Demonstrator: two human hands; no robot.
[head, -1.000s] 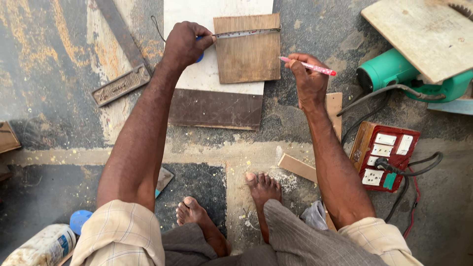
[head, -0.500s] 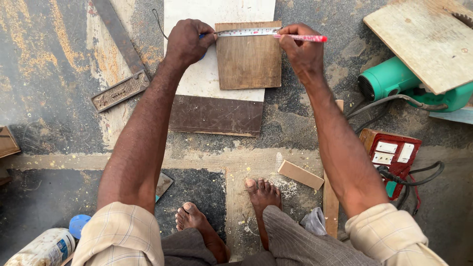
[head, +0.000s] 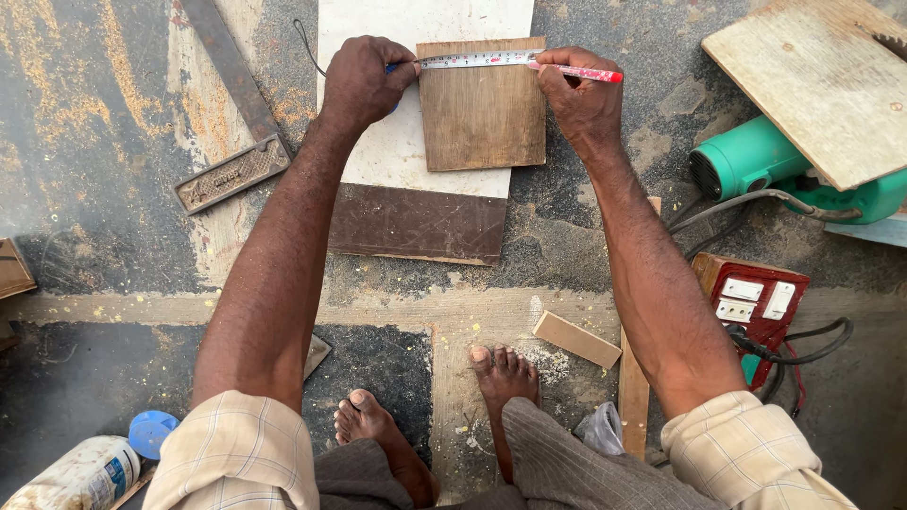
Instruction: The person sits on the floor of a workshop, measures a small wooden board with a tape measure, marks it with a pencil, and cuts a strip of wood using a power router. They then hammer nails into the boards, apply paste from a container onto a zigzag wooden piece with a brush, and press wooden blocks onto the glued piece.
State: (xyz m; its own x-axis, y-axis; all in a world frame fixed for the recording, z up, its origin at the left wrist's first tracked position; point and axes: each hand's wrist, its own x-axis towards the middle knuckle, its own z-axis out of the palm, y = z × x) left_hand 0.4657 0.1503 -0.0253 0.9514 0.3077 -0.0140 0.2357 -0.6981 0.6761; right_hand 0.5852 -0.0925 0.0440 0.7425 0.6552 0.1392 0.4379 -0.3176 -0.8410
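Pinching the two ends of a tape measure (head: pixel 477 60), the left hand (head: pixel 364 80) and right hand (head: pixel 581 99) stretch it along the far edge of a small wood board (head: pixel 482 113). The right fingers also grip a red pencil (head: pixel 576 72). The board lies on a pale panel (head: pixel 397 151). The measuring step seems in hand; marking calls for a steady tape.

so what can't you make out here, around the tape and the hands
Head view only:
- Tape measure marks: too small to read.
- Tape case: hidden inside the left hand.
- Pencil tip: covered by the right hand, so no mark on the wood piece can be seen.
- Green tool: partly under a board.
- White panel: top cut off by the frame edge.
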